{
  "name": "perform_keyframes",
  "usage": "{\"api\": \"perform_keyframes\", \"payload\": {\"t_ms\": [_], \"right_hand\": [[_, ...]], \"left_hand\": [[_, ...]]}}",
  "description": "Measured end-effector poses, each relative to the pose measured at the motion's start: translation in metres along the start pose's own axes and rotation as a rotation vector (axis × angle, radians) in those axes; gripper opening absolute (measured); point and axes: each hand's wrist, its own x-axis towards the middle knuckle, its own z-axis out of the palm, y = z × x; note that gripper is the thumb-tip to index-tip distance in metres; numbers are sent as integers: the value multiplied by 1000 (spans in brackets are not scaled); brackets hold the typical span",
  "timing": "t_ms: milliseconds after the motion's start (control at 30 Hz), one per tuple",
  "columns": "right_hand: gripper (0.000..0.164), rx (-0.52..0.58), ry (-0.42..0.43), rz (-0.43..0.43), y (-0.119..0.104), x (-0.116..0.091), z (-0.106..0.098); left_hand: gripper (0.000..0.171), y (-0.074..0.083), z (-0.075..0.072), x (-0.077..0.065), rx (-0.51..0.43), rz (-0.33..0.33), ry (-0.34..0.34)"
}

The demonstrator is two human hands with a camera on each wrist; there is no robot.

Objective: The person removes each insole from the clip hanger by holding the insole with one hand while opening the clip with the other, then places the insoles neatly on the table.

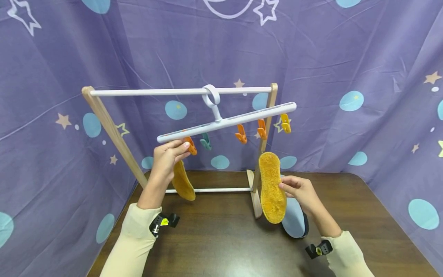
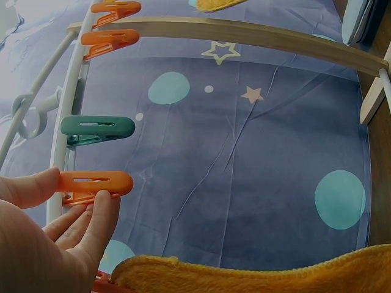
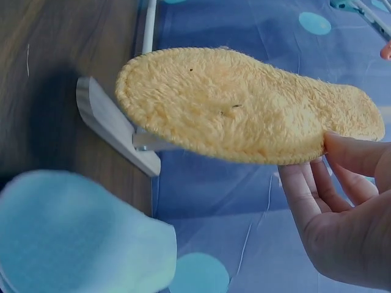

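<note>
A white clip hanger (image 1: 238,118) hangs tilted from the rack's top bar, its left end lower. My left hand (image 1: 165,159) pinches an orange clothespin (image 2: 101,182) near that low end, thumb on one side and fingers on the other. Just beside it dangles a fuzzy yellow insole (image 1: 183,182), partly behind the hand; a bit of a red-orange clip shows at its end in the left wrist view. My right hand (image 1: 302,190) holds another fuzzy yellow insole (image 3: 232,110) by its edge, upright, plush side toward the head camera. Right of the left hand hangs a green clothespin (image 2: 98,126).
Two more orange clothespins and a yellow clothespin (image 1: 285,123) hang toward the hanger's raised end. The wooden rack (image 1: 115,138) stands at the table's back. A light-blue insole (image 1: 294,221) with a dark edge lies on the brown table (image 1: 214,238), behind the right-hand insole. A purple curtain surrounds it.
</note>
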Motion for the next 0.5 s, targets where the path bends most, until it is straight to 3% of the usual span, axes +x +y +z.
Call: {"api": "perform_keyframes", "payload": {"t_ms": [167, 333, 500], "right_hand": [[42, 24, -10, 30, -1, 2, -13], [45, -45, -14, 73, 0, 5, -25], [46, -5, -27, 107, 7, 9, -33]], "left_hand": [[45, 0, -1, 1, 2, -4, -2], [44, 0, -1, 1, 12, -10, -9], [43, -1, 0, 1, 21, -11, -9]]}}
